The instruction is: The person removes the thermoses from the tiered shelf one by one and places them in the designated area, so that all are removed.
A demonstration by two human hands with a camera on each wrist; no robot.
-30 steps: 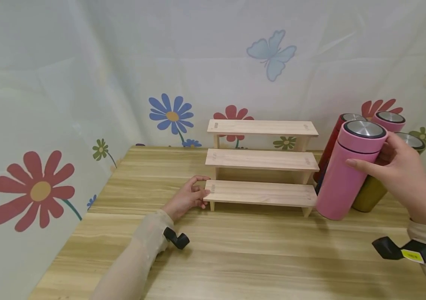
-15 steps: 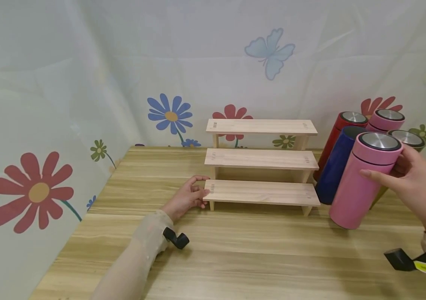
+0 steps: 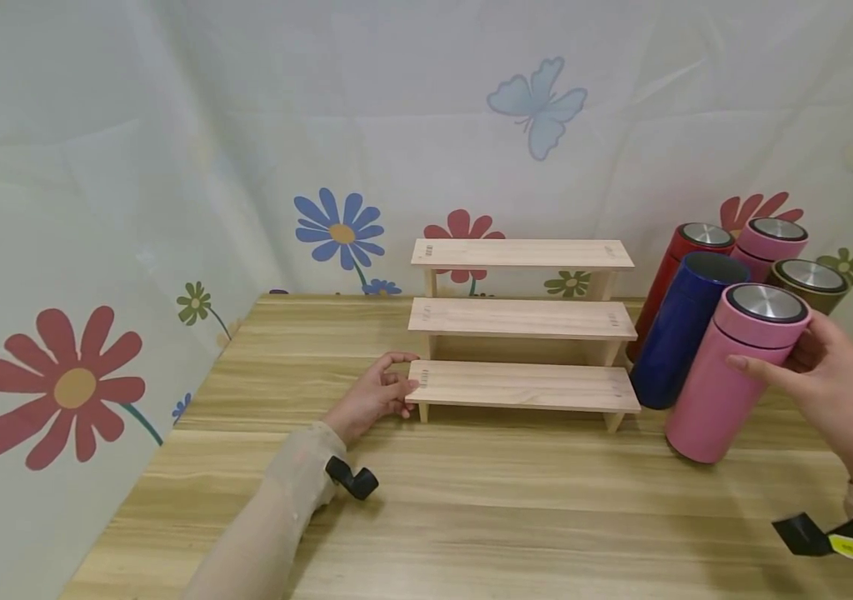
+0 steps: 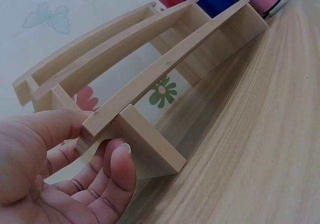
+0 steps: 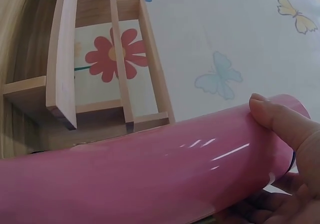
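My right hand (image 3: pixel 839 396) holds a pink thermos bottle (image 3: pixel 726 400) round its upper part, thumb in front. The bottle is upright, its base at or very near the wooden table; I cannot tell if it touches. In the right wrist view the pink thermos (image 5: pixel 135 174) crosses the lower half, gripped near its lid end. At the left end of a three-step wooden display rack (image 3: pixel 520 385), my left hand (image 3: pixel 374 396) pinches the lowest board. Up close in the left wrist view, thumb and fingers of the left hand (image 4: pixel 65 169) lie about that board's corner.
Behind the held bottle stand a blue bottle (image 3: pixel 681 333), a red thermos (image 3: pixel 662 287), another pink thermos (image 3: pixel 771 242) and an olive-gold thermos (image 3: pixel 809 279), close together right of the rack. A flower-printed cloth (image 3: pixel 396 100) hangs behind the table (image 3: pixel 471 508).
My right hand has brought the pink thermos rightward and down, away from the rack's right end, uncovering the blue bottle. My left hand has stayed on the rack.
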